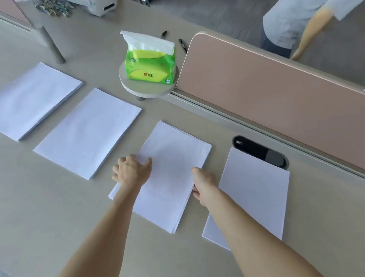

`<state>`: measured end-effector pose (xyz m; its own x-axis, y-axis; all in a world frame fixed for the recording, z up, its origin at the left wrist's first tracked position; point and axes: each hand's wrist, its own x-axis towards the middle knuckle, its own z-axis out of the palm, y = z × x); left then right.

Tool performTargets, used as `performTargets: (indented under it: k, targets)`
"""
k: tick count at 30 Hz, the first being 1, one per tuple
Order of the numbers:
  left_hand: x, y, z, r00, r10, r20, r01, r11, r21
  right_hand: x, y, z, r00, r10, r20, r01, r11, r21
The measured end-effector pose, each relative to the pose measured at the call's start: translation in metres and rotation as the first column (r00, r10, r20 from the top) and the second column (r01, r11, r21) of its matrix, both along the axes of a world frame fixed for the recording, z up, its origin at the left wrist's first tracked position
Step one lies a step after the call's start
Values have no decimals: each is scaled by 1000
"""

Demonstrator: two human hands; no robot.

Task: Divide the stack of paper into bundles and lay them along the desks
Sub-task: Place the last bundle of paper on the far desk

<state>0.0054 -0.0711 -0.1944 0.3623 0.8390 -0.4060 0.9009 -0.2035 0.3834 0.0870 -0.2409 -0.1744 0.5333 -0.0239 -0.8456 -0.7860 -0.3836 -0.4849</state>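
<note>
Several bundles of white paper lie in a row on the beige desk (55,206). The third bundle (170,176) lies between my hands. My left hand (132,169) grips its left edge, thumb on top. My right hand (202,185) holds its right edge, thumb on the sheet and fingers curled under the side. A fourth bundle (257,193) lies just right of my right arm, which hides part of it. Two more bundles lie to the left, the second bundle (87,134) and the far left bundle (29,101).
A green tissue pack (151,64) sits on a small round stand (148,89). A pink divider panel (280,100) runs along the desk's back right. A black cable port (261,153) touches the fourth bundle's top. Two black pens (181,45) lie behind. Another person (310,17) stands beyond the divider.
</note>
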Motion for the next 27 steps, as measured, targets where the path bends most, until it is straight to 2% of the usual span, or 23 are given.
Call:
performTargets:
  k: [4,8,12,15,17,19,21,23,27]
  targets:
    - [4,9,0,997,-28,-66,26,999,-34,-5,8,3,999,31,-11,-30,999,14]
    - [-3,8,5,999,-7,-48,1,994,-114,-15,15,9,983,42,178,-55,996,71]
    - [-22,4,19,999,-43,-30,35,972,-233,-21,-3,42,942,154,298,-195,975,111]
    - [-35,-6,44,978,56,202,16,941,-338,-19,-36,84,897,182,402,-273,945,182]
    - [-39,-23,72,899,166,404,49,881,-471,-17,-69,112,880,184,438,-316,915,250]
    - [-40,-52,105,817,202,540,157,824,-545,-15,-106,137,865,164,474,-335,892,303]
    - [-37,-91,133,755,149,638,262,824,-503,-16,-144,158,840,153,521,-344,892,294]
    - [-33,-137,153,695,36,718,336,866,-369,-20,-183,175,811,108,575,-305,917,258]
    - [-33,-240,188,606,-133,784,430,884,-182,-39,-281,206,710,8,704,-201,961,191]
